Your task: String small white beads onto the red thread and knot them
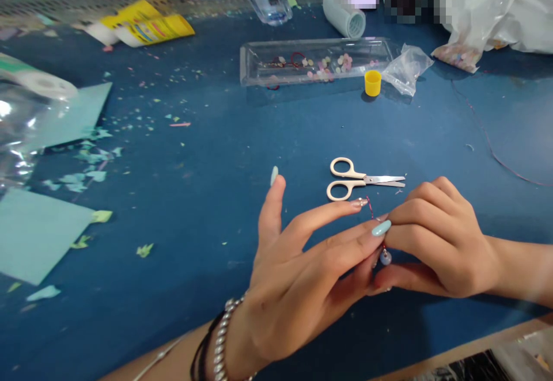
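My left hand (315, 271) reaches in from the lower left, thumb and index finger pinched together while the little finger sticks up. It meets my right hand (436, 243), whose fingers are curled closed. Between the fingertips runs a thin red cord (370, 207), its upper end standing free above them. A pale blue round bead (386, 257) shows just under the fingertips, on the cord. Part of the cord is hidden by the fingers. Just beyond the hands lie small scissors (345, 188) with cream handles, their blades slightly apart.
Behind stands a clear plastic tray (248, 70) with beads, beside a yellow cap (372, 83) and a small plastic bag (408, 70). A loose thread (490, 148) trails at right. Teal paper (41, 234) and scraps lie left; yellow tubes (151, 27) lie at the back.
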The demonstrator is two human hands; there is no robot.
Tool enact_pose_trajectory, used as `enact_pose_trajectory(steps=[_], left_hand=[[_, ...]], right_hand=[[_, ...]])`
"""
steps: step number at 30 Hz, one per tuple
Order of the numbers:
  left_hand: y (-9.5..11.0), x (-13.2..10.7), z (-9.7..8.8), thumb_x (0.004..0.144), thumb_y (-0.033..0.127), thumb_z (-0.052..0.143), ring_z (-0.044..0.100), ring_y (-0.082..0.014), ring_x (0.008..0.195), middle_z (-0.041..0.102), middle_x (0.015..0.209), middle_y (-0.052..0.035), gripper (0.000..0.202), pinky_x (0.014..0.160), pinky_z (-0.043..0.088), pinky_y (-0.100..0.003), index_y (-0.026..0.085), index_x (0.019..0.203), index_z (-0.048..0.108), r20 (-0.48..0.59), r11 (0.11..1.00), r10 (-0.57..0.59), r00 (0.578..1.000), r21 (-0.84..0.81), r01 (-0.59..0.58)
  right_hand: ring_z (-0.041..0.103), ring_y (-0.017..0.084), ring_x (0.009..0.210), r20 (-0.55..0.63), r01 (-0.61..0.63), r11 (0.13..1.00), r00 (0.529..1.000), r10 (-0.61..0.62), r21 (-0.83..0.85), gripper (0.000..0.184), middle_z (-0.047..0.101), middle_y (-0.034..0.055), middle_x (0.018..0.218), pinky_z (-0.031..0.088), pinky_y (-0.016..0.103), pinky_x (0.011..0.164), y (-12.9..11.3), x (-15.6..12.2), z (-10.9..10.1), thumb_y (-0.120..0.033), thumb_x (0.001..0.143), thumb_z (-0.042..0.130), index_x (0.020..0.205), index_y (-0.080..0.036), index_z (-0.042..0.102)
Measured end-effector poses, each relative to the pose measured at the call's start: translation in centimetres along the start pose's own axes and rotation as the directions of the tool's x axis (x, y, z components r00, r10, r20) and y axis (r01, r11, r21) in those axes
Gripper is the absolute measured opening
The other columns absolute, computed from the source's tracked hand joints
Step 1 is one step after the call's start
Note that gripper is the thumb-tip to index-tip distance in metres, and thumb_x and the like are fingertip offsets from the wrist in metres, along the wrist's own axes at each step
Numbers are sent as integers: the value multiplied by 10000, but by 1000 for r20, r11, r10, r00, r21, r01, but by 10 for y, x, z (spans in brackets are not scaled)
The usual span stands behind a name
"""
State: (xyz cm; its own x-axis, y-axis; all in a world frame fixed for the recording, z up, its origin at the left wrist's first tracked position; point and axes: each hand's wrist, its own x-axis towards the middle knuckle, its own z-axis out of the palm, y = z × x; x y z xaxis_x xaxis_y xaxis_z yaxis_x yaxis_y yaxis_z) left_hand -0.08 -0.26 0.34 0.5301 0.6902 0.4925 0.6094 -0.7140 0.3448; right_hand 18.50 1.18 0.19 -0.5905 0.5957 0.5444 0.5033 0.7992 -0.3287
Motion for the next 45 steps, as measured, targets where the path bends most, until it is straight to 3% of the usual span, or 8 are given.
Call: enact_pose_trajectory(steps=[8,11,15,20,31,40,45], left_hand=[[-6,-3,1,843,140,506,661,-228,846,733,817,-7,150,1062,192,-650,233,942,571,-8,998,5,1000,-70,-5],[-5,-2,2,819,125,531,654,-200,831,718,817,10,170,1054,260,-632,235,939,582,-34,990,-66,997,-129,61],[-1,-3,7,750,41,588,644,-147,831,681,894,12,259,1036,388,-514,214,942,603,-96,948,-248,964,-228,221],[4,-4,12,729,34,583,662,-139,826,685,814,34,214,1015,443,-423,196,865,617,-109,923,-297,949,-286,256],[9,-3,10,770,54,547,684,-150,855,713,894,17,191,1012,451,-410,185,889,618,-46,909,-301,953,-317,272],[13,-1,10,801,85,525,671,-151,912,711,929,30,185,996,464,-371,222,889,612,3,857,-380,925,-375,353],[17,0,7,818,144,522,653,-171,947,683,1019,3,141,901,527,-323,224,871,624,95,806,-460,883,-372,460]], right_hand=[[483,165,608,-3,12,999,1000,-12,32,206,636,20,711,292,315,551,-4,-1,2,-347,860,521,763,-167,551],[487,163,629,-19,4,999,1000,-3,41,182,637,31,763,305,311,553,-3,-1,2,-341,847,526,842,-159,534],[505,172,669,-5,-6,1000,1000,6,-1,151,640,38,821,316,312,563,-2,-1,4,-284,837,550,919,-163,511],[502,173,652,-16,-18,995,1000,17,-101,80,640,14,763,287,317,558,-2,-1,6,-236,874,514,807,-193,503],[507,176,650,-3,-2,989,1000,2,-147,69,649,2,733,267,329,560,-3,-1,3,-181,879,470,835,-192,521],[505,158,619,-49,19,973,998,-31,-229,16,652,-20,705,254,336,570,-4,0,3,-197,817,512,808,-196,526],[492,144,603,-103,77,945,988,-115,-319,142,639,-52,642,226,342,583,-6,1,3,-196,811,480,678,-205,531]])
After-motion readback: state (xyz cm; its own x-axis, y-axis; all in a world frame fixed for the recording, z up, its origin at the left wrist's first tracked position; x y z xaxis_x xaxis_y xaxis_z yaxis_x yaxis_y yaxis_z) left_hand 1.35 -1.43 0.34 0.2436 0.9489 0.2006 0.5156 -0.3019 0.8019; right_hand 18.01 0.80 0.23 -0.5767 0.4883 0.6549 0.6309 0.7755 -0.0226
